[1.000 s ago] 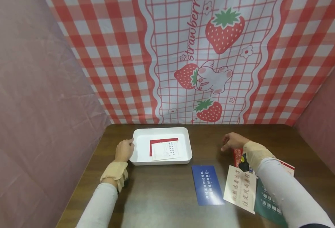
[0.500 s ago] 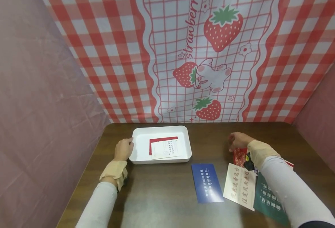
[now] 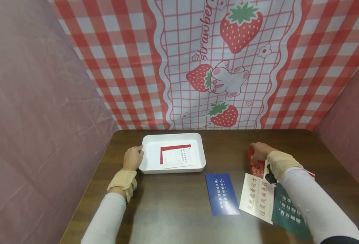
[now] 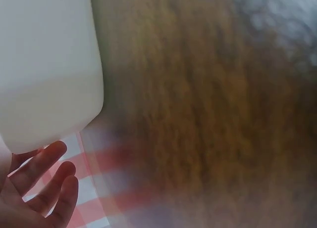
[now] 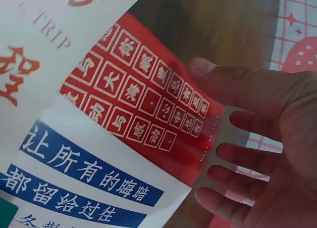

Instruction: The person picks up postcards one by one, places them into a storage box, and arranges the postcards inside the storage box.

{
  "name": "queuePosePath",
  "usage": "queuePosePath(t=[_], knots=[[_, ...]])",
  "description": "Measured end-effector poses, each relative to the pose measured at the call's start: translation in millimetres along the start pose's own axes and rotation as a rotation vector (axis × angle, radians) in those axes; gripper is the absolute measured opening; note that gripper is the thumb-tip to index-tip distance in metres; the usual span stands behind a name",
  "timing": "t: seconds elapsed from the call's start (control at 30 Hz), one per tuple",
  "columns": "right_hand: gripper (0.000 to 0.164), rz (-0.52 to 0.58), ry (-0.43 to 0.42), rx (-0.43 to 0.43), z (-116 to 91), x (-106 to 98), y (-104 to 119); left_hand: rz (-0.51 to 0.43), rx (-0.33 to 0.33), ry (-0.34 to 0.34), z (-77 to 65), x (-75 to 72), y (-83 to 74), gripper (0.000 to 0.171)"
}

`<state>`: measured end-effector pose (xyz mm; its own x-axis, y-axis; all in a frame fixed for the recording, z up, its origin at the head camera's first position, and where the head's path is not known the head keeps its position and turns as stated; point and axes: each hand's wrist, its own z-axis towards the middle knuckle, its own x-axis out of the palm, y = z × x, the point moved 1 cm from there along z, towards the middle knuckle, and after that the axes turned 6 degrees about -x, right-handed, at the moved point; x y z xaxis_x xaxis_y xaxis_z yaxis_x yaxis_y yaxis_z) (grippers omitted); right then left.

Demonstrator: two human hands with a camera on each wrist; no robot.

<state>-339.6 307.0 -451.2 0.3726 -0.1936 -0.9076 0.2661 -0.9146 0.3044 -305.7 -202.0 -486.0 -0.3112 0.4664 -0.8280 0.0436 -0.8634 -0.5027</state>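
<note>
The right hand [image 3: 261, 150] is spread wide, thumb at one edge of the lettered red card [image 5: 143, 89], fingertips just beyond its end. The cream card [image 3: 257, 198] partly covers it. The left hand [image 3: 133, 158] is at the left end of the white tray [image 3: 171, 171]; whether it pinches the rim, I cannot tell. A white card [image 3: 176, 159] lies inside.

Head view from above, facing forward-down, close wrist views, right and head sharing red card [image 5: 148, 97]
</note>
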Motion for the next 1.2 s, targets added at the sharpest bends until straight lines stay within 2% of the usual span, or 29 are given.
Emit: queuePosePath(t=[0.23, 0.47, 0.83, 0.97, 1.07, 1.2], knots=[[0.085, -0.114, -0.003, 0.011, -0.7, 4.0, -3.4, 0.002, -0.005, -0.001, 0.3, -0.5, 0.6, 0.032], [0.096, -0.079, 0.027, 0.077, -4.3, 11.6, -7.5, 0.006, 0.001, -0.003, -0.6, 1.5, 2.5, 0.032], [0.099, -0.126, -0.03, 0.06, -1.4, 11.4, -15.2, 0.009, -0.006, -0.005, 1.4, 0.9, 1.6, 0.032], [0.094, -0.143, -0.056, 0.044, -3.6, 13.6, -19.1, 0.004, 0.003, 0.002, 2.0, 0.8, 0.0, 0.031], [0.083, -0.139, -0.077, 0.031, -4.6, 13.4, -21.8, 0.003, 0.011, -0.002, 2.6, 0.9, -0.5, 0.031], [0.068, -0.166, -0.124, -0.047, -1.4, 10.0, -21.6, 0.009, 0.014, -0.019, 0.9, 0.1, 0.5, 0.031]])
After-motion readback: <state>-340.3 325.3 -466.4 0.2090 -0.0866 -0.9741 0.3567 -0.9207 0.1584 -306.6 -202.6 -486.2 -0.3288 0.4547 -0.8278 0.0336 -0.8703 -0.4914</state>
